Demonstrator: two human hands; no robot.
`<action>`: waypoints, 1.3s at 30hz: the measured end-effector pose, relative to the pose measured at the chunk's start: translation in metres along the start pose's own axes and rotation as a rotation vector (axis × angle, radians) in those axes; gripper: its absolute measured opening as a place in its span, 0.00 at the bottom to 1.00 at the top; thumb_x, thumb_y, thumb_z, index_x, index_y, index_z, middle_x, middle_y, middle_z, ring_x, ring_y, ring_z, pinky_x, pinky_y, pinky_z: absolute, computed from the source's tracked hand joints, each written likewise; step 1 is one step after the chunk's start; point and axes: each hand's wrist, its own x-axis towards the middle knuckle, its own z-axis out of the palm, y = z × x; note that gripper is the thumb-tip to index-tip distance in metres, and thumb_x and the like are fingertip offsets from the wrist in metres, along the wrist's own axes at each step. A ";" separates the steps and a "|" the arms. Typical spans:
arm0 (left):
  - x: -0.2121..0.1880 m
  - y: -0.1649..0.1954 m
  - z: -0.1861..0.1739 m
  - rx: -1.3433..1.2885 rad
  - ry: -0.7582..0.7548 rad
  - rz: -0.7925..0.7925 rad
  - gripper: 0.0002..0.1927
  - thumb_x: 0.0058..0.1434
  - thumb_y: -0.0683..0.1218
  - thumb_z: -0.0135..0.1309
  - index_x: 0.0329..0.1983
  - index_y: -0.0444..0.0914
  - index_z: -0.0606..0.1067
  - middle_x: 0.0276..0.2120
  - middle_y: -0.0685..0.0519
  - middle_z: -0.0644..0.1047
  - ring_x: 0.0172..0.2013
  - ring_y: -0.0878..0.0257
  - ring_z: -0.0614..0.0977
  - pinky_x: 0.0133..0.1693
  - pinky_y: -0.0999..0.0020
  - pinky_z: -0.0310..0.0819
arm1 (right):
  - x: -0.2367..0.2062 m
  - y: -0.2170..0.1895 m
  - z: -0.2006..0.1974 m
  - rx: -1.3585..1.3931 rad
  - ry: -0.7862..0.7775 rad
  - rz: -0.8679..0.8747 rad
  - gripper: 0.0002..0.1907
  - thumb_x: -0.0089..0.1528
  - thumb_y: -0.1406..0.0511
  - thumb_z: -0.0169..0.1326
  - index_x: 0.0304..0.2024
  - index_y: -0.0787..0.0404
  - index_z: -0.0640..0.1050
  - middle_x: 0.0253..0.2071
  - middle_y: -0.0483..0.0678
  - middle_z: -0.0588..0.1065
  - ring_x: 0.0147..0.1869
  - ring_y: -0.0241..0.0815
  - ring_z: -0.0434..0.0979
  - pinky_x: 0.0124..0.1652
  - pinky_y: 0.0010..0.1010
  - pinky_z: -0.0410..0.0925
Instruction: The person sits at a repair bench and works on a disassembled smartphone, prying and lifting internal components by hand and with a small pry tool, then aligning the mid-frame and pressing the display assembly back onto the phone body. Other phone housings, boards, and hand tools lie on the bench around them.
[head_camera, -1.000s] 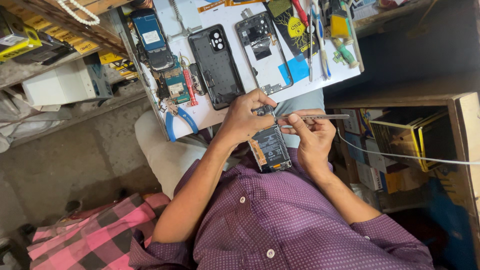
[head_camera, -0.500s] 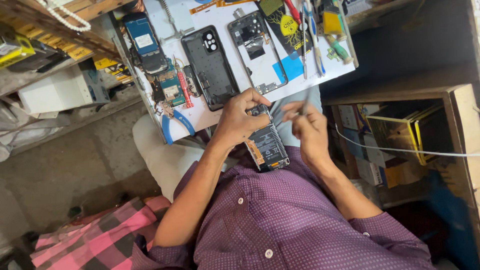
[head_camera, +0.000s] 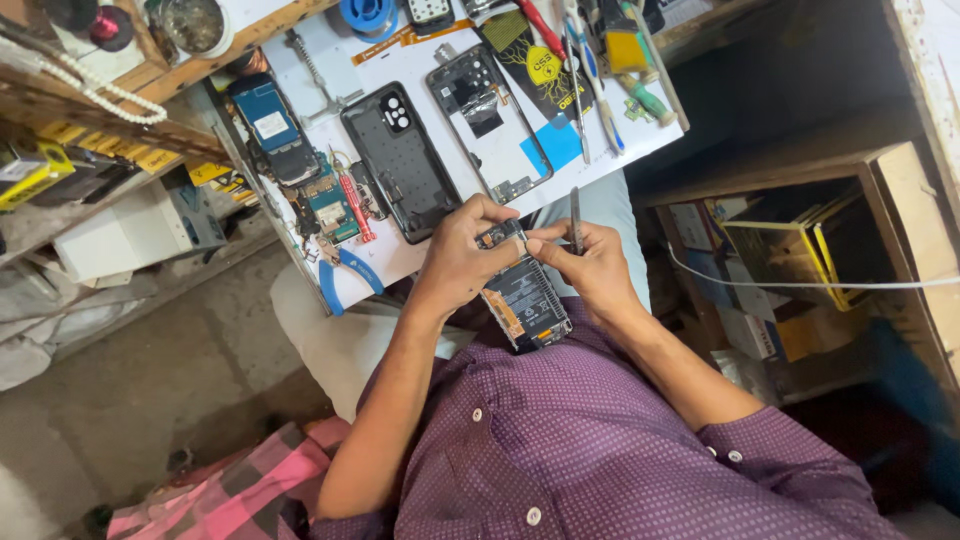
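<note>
An opened phone (head_camera: 526, 302) with its battery and circuit board bare rests against my purple shirt, just below the white bench top. My left hand (head_camera: 462, 252) grips its upper left edge with fingers curled over the top. My right hand (head_camera: 588, 264) holds thin metal tweezers (head_camera: 576, 218) upright, and its fingertips touch the phone's top end next to my left fingers.
On the white bench (head_camera: 420, 40) lie a black phone back cover (head_camera: 400, 160), a grey phone frame (head_camera: 488, 122), a blue phone (head_camera: 270, 125), a small circuit board (head_camera: 330, 205), blue-handled pliers (head_camera: 345, 272) and several hand tools (head_camera: 590, 70). Shelves with boxes stand at right (head_camera: 800, 260) and left (head_camera: 110, 230).
The tweezers have swung from lying sideways to pointing up toward the bench. Both hands stay on the phone's top end. The camera view has shifted slightly.
</note>
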 end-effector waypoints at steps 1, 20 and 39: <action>-0.001 0.001 0.000 0.004 0.000 -0.002 0.19 0.56 0.42 0.63 0.49 0.31 0.74 0.37 0.47 0.82 0.36 0.69 0.81 0.36 0.73 0.78 | 0.000 0.002 0.000 0.002 -0.005 -0.005 0.07 0.60 0.67 0.64 0.40 0.64 0.84 0.24 0.37 0.73 0.23 0.23 0.61 0.23 0.18 0.53; -0.003 0.014 0.008 0.062 0.024 0.046 0.18 0.58 0.40 0.60 0.51 0.30 0.75 0.42 0.43 0.84 0.38 0.67 0.84 0.38 0.72 0.81 | 0.004 0.003 -0.005 0.382 -0.050 0.202 0.04 0.64 0.68 0.59 0.37 0.64 0.80 0.17 0.37 0.65 0.18 0.26 0.56 0.20 0.21 0.51; -0.005 0.020 0.007 0.129 0.034 0.020 0.19 0.57 0.43 0.61 0.51 0.31 0.76 0.41 0.44 0.84 0.35 0.67 0.84 0.35 0.72 0.79 | 0.004 0.001 -0.003 0.375 -0.059 0.208 0.06 0.63 0.67 0.61 0.38 0.65 0.80 0.19 0.36 0.67 0.18 0.25 0.56 0.20 0.20 0.50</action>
